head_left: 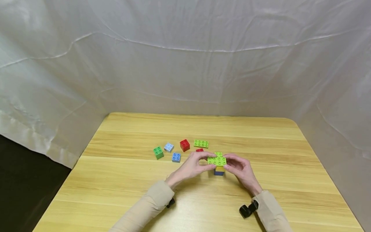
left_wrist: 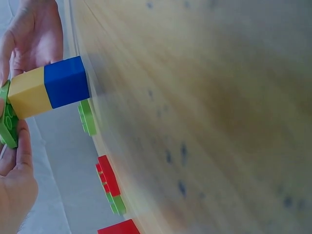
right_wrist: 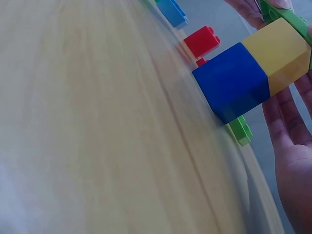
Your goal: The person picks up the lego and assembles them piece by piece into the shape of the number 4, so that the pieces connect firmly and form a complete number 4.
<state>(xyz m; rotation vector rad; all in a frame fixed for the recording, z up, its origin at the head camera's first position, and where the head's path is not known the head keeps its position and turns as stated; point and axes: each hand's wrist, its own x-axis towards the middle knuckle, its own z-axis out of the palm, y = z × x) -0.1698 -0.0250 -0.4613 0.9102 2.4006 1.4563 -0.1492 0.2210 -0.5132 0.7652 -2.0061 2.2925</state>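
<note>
Upright on the table stands a small stack, with a blue brick (right_wrist: 231,83) at the bottom and a yellow brick (right_wrist: 278,53) on it. A flat lime-green building plate (head_left: 216,161) with studs sits across the top. My left hand (head_left: 192,166) pinches the plate's left part, thumb in front and fingers behind. At the other end, my right hand (head_left: 242,169) holds the plate between thumb and fingers. Whether the plate is fully pressed down cannot be told. Behind the stack lies a second lime-green piece (left_wrist: 87,118), partly hidden.
Left of and beyond the stack lie a lime-green plate (head_left: 201,143), a red brick (head_left: 185,145), a partly hidden red piece (head_left: 199,150), a light blue brick (head_left: 169,147), a blue brick (head_left: 176,157) and a green brick (head_left: 158,152). Pale cloth (head_left: 185,74) hangs behind the wooden table (head_left: 116,190).
</note>
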